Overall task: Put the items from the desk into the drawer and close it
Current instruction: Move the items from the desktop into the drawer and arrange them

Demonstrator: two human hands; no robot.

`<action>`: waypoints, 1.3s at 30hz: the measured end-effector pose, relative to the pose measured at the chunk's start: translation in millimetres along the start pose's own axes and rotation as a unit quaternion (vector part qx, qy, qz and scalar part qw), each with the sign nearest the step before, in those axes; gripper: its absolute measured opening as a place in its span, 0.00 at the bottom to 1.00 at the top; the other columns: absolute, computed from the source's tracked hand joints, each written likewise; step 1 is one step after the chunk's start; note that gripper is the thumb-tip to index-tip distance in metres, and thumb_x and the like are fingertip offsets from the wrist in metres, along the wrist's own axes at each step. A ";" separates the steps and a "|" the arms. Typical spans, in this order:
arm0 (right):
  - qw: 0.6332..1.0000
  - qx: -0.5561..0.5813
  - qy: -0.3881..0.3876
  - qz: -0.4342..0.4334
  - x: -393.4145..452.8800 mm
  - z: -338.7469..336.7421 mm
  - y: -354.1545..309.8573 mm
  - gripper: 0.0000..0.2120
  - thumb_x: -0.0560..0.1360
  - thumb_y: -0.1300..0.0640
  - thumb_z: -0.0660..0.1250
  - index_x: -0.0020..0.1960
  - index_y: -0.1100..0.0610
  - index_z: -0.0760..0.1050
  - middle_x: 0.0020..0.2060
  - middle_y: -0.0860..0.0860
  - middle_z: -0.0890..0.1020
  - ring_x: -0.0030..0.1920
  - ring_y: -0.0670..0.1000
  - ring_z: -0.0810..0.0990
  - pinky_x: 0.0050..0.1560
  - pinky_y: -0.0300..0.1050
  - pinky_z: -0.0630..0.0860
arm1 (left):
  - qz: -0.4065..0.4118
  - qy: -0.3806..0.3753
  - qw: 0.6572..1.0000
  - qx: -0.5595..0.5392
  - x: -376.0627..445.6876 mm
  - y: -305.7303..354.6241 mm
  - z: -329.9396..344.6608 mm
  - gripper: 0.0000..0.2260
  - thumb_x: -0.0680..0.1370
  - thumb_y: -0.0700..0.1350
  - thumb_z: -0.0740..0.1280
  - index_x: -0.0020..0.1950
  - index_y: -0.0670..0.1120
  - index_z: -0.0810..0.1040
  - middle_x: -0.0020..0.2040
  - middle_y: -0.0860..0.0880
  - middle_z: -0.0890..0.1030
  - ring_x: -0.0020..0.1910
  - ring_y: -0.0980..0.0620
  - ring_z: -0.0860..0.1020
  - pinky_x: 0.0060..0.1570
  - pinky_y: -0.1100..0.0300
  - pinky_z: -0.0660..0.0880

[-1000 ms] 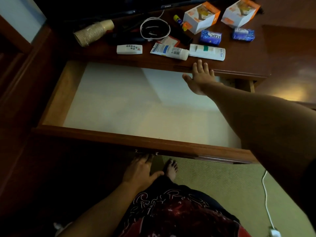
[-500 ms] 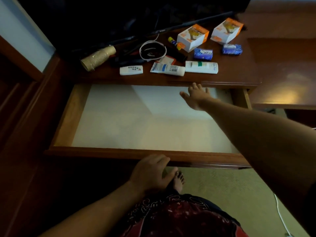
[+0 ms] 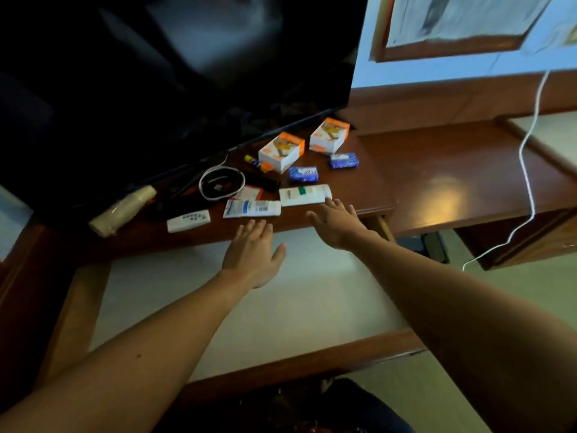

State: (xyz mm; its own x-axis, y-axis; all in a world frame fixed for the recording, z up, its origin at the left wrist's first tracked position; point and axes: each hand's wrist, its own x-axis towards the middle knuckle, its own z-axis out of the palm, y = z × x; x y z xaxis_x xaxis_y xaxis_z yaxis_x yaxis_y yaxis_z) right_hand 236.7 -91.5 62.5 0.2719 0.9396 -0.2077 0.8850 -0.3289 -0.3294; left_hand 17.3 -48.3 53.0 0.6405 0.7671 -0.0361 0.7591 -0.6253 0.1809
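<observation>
We reach both flat, empty hands, left hand (image 3: 253, 249) and right hand (image 3: 335, 222), over the open drawer (image 3: 265, 310) toward tubes (image 3: 251, 209) at the desk (image 3: 352, 185) front edge; next we must grasp them.

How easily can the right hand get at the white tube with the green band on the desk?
Probably yes: the open right hand has its fingertips at the near edge of the white tube with the green band, and nothing lies between them.
</observation>
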 end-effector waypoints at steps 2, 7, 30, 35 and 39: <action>1.000 -0.002 0.004 0.018 13.6 -14.5 7.9 0.31 0.83 0.38 0.46 0.79 0.55 0.58 0.80 0.56 0.55 0.80 0.59 0.50 0.77 0.63 0.46 | -0.005 0.019 1.000 -0.009 31.9 2.4 -11.2 0.29 0.82 0.60 0.55 0.75 0.41 0.66 0.76 0.42 0.67 0.75 0.43 0.62 0.75 0.49 0.57; 0.999 0.025 0.022 0.020 65.8 -43.3 31.3 0.29 0.82 0.37 0.49 0.75 0.54 0.64 0.79 0.57 0.60 0.79 0.59 0.54 0.76 0.65 0.48 | -0.041 0.038 0.998 -0.017 113.3 10.1 -31.1 0.27 0.82 0.58 0.56 0.73 0.40 0.68 0.73 0.41 0.70 0.72 0.42 0.66 0.71 0.48 0.63; 0.978 -0.180 -0.066 -0.081 321.1 -116.2 151.5 0.44 0.75 0.48 0.70 0.81 0.43 0.45 0.81 0.48 0.46 0.80 0.58 0.46 0.74 0.70 0.49 | -0.089 0.005 0.992 0.093 370.8 49.5 7.2 0.32 0.77 0.45 0.68 0.79 0.50 0.59 0.76 0.44 0.63 0.73 0.40 0.61 0.70 0.45 0.63; 0.976 -0.196 -0.020 -0.091 315.9 -120.0 159.6 0.41 0.74 0.47 0.71 0.80 0.43 0.52 0.80 0.51 0.54 0.77 0.61 0.55 0.70 0.67 0.59 | -0.045 0.024 0.998 0.037 370.7 55.9 9.7 0.34 0.73 0.34 0.70 0.76 0.51 0.65 0.75 0.47 0.65 0.75 0.44 0.60 0.71 0.45 0.64; 0.971 -0.221 0.021 -0.093 312.1 -122.8 164.4 0.34 0.75 0.39 0.66 0.77 0.43 0.59 0.76 0.53 0.62 0.72 0.61 0.64 0.66 0.63 0.64 | -0.027 0.050 0.998 -0.015 365.7 55.0 7.0 0.29 0.71 0.31 0.71 0.69 0.50 0.72 0.69 0.50 0.71 0.70 0.47 0.66 0.68 0.51 0.68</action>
State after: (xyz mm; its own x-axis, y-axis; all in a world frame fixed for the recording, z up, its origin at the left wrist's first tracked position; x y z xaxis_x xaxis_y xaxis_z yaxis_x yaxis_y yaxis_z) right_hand 513.4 159.2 56.6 0.0985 0.9851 -0.1408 0.9935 -0.0892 0.0711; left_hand 294.1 196.8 42.8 0.5824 0.8113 0.0504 0.7879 -0.5786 0.2108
